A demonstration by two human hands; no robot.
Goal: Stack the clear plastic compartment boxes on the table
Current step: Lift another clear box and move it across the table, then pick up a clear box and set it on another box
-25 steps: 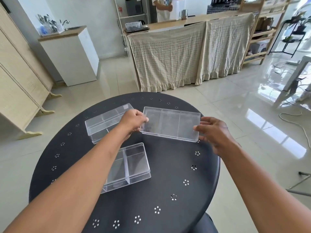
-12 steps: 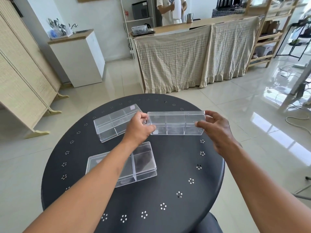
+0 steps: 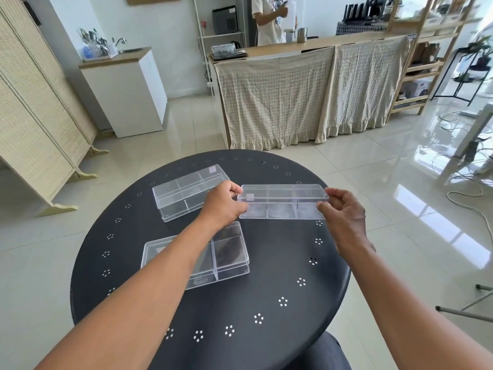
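Observation:
Three clear plastic compartment boxes are on or over the round black table (image 3: 266, 303). I hold a long three-compartment box (image 3: 282, 201) between both hands, lifted a little above the table's far right part. My left hand (image 3: 226, 204) grips its left end and my right hand (image 3: 344, 212) grips its right end. A second long box (image 3: 186, 190) lies flat at the far left. A third box with two compartments (image 3: 226, 252) lies nearer, partly hidden under my left forearm.
The table has small flower-shaped hole patterns and drops to tiled floor all round. Beyond stand a curtained wooden counter (image 3: 306, 94), a white cabinet (image 3: 128, 89), a folding screen (image 3: 32, 102) at left, and a person (image 3: 269, 20) behind the counter. Cables lie on the floor at right.
The held box has tipped from lid-facing-me to level, side wall towards me, and both hands now grip its ends. The view has shifted slightly; the other two boxes stayed put.

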